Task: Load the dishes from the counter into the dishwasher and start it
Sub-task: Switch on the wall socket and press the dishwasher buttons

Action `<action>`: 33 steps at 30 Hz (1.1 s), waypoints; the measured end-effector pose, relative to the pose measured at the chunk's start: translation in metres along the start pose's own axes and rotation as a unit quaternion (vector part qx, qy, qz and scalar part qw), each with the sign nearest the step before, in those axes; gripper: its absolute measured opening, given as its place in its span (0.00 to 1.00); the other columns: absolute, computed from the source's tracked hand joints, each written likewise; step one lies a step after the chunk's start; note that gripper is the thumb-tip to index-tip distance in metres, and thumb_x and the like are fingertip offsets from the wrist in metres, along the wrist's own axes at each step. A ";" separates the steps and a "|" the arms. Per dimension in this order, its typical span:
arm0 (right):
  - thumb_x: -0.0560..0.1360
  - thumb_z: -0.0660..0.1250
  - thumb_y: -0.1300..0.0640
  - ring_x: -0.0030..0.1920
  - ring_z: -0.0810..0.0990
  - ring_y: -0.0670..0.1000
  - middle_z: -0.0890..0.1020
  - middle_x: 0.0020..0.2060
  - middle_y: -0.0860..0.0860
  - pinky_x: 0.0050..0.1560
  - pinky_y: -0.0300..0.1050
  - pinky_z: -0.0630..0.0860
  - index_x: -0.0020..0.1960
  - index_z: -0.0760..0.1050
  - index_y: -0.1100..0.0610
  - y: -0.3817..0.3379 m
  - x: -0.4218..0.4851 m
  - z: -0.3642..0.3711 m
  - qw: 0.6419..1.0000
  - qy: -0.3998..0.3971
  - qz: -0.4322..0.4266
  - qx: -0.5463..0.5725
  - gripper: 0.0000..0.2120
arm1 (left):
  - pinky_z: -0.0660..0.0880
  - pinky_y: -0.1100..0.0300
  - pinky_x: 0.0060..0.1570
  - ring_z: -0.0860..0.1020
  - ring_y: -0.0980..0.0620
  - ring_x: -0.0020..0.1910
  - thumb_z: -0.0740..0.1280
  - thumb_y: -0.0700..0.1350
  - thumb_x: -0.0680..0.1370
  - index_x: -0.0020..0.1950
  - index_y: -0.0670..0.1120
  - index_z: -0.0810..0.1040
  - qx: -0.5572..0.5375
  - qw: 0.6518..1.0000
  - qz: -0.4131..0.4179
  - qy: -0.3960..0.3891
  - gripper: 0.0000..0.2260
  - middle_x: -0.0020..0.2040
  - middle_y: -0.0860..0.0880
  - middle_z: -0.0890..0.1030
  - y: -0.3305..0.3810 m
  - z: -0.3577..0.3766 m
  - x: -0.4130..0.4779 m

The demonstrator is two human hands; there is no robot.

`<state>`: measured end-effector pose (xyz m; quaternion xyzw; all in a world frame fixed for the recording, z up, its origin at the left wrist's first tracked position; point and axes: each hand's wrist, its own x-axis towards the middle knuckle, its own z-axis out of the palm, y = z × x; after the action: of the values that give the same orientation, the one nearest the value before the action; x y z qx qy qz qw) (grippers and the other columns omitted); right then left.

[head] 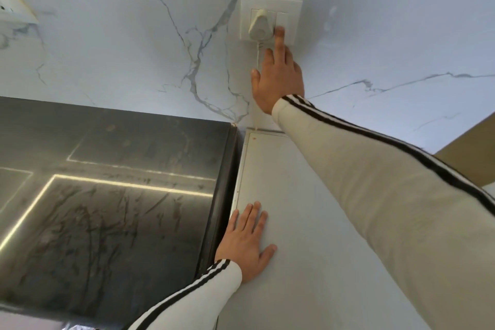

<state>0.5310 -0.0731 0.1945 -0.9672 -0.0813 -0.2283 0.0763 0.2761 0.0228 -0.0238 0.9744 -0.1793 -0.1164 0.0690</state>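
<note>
Fingers [280, 35] of our right hand [278, 80]: forefinger lay straight, tip on the wall switch [282, 17] just right of the plug [261, 25], holding nothing. Left hand [246, 244], farther off, lay flat on what we judged the dishwasher [294, 195].

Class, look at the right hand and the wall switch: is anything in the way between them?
Nothing visible does. The right hand has its index fingertip at the switch. The plug sits just left of it, beside the finger, not across its path.
</note>
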 end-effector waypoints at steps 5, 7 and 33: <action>0.80 0.59 0.43 0.66 0.70 0.58 0.41 0.80 0.53 0.60 0.54 0.74 0.69 0.69 0.59 0.005 0.000 0.005 1.000 0.004 0.010 -0.027 0.25 | 0.37 0.44 0.76 0.31 0.51 0.77 0.43 0.67 0.79 0.81 0.49 0.40 -0.005 1.000 -0.002 0.002 0.36 0.79 0.49 0.33 0.000 0.001 0.001; 0.80 0.59 0.43 0.65 0.70 0.57 0.41 0.80 0.53 0.60 0.53 0.74 0.67 0.71 0.58 0.006 -0.001 0.003 1.000 -0.002 0.008 -0.028 0.23 | 0.37 0.44 0.76 0.31 0.51 0.77 0.43 0.67 0.79 0.81 0.49 0.41 -0.005 1.000 -0.001 0.004 0.36 0.80 0.49 0.34 0.000 0.002 0.000; 0.82 0.53 0.47 0.77 0.54 0.54 0.51 0.80 0.53 0.70 0.52 0.63 0.67 0.72 0.55 0.058 -0.361 -0.002 0.957 -0.283 0.064 -0.004 0.20 | 0.37 0.41 0.75 0.35 0.49 0.79 0.46 0.61 0.82 0.81 0.50 0.42 0.016 0.999 -0.049 -0.008 0.31 0.80 0.48 0.34 0.020 -0.006 -0.012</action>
<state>0.2228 -0.1745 0.0260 -0.9957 -0.0364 0.0603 0.0609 0.2604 0.0093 -0.0122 0.9821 -0.1334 -0.1245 0.0461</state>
